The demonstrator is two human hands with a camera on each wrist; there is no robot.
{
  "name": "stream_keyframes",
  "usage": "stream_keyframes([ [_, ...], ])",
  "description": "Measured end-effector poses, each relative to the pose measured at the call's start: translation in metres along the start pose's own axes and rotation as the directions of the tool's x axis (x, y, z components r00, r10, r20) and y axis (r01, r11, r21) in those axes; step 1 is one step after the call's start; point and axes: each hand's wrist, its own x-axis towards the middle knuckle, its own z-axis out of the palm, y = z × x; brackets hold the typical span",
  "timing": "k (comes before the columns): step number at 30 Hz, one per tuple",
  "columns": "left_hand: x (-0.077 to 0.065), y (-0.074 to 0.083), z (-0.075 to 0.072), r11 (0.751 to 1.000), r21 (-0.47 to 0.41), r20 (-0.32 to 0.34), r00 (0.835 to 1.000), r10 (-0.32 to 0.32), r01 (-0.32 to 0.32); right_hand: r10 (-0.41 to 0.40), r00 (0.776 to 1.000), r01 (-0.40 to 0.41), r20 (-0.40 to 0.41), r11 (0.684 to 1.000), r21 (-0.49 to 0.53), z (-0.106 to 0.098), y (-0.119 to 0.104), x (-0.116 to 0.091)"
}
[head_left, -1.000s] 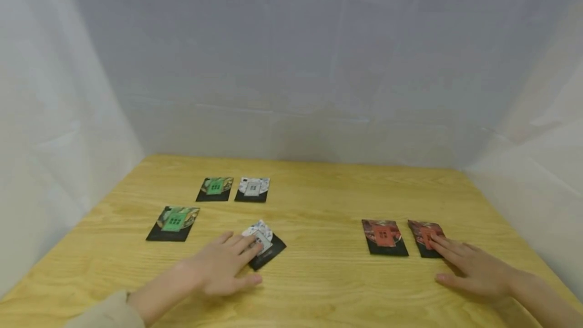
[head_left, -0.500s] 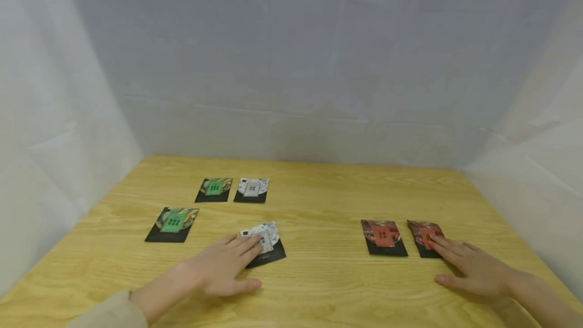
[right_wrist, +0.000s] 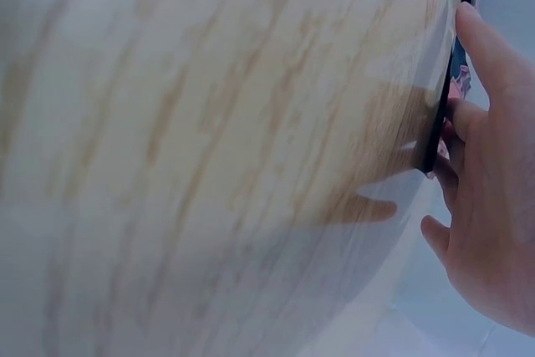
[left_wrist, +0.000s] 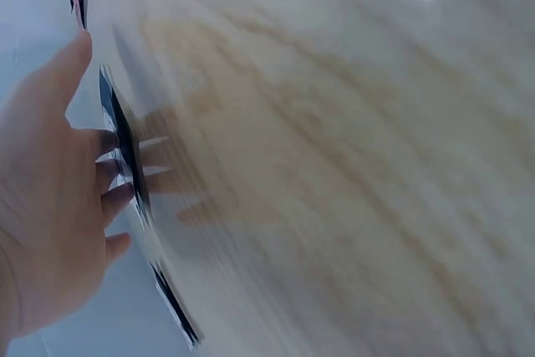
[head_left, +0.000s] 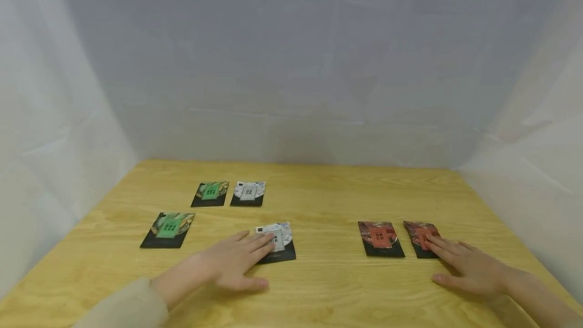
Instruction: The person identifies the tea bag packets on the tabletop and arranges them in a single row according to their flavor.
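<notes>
Resting flat on the counter (head_left: 319, 206), your left hand (head_left: 234, 266) has its straight fingers laid on the near left part of the white card (head_left: 277, 243), which lies toward the near middle of the counter, just ahead and to the right of your palm. Its long axis runs roughly away from you, with a slight tilt. Your right hand (head_left: 464, 264) is also spread and relaxed, fingertips touching the outer red card (head_left: 422, 238) near the counter's right edge; the inner red card (head_left: 380, 238) sits just beside it, apart from your fingers. Neither hand pinches or curls round anything, and the two are well apart.

For the white card, your left hand is plainly the nearer one; the right would have to cross past both red cards. Toward the left edge lies a green card (head_left: 167, 229), and farther back a second green card (head_left: 210, 193) sits beside another white card (head_left: 248, 193).

The wrist views are blurred, showing only card edges against fingers.
</notes>
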Motion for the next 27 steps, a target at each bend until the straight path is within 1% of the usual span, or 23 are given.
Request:
stream_keyframes([
  [4, 0.01, 0.002, -0.004, 0.999, 0.024, -0.002, 1.0, 0.026, -0.026, 0.002, 1.0, -0.002, 0.008, 1.0, 0.0, -0.001, 0.001, 0.0],
  [12, 0.036, 0.008, -0.007, 0.988, 0.139, 0.011, 0.998, 0.069, -0.07, -0.008, 1.0, 0.008, 0.006, 1.0, -0.004, 0.0, 0.002, 0.0],
  [22, 0.064, 0.018, -0.012, 0.979, 0.142, 0.018, 0.99, 0.142, -0.143, -0.003, 1.0, 0.003, 0.009, 1.0, 0.001, 0.0, 0.003, -0.001],
  [27, 0.078, 0.026, -0.016, 0.975, 0.166, 0.032, 0.989, 0.147, -0.15, -0.005, 1.0, 0.005, 0.002, 1.0, -0.002, 0.0, 0.002, 0.0],
])
